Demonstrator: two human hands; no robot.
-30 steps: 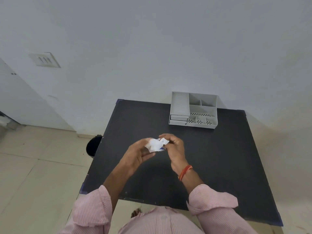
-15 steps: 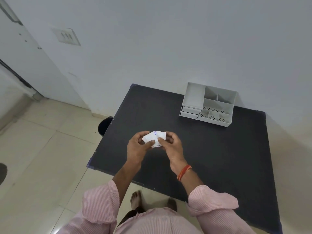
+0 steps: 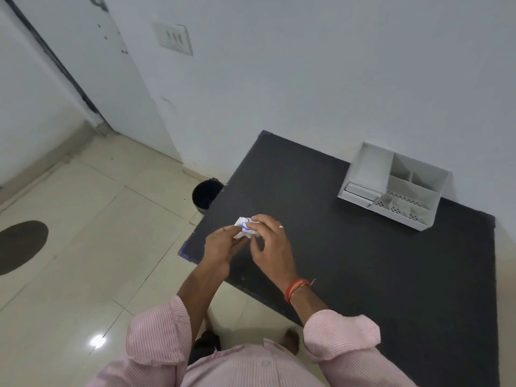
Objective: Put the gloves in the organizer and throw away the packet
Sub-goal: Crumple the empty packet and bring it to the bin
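Note:
A crumpled white packet with blue print sits between both my hands, above the left edge of the black table. My left hand grips it from below. My right hand pinches it from the right with the fingertips. The white organizer stands at the table's far right against the wall; its compartments look pale and I cannot make out gloves in them.
A black bin stands on the tiled floor just left of the table's left edge. A white wall with a switch plate rises behind. A dark round patch lies on the floor at far left.
My view has swung left and down, showing more floor and the bin. Both hands have stayed together on the packet and crumpled it smaller, now nearer the table's left edge.

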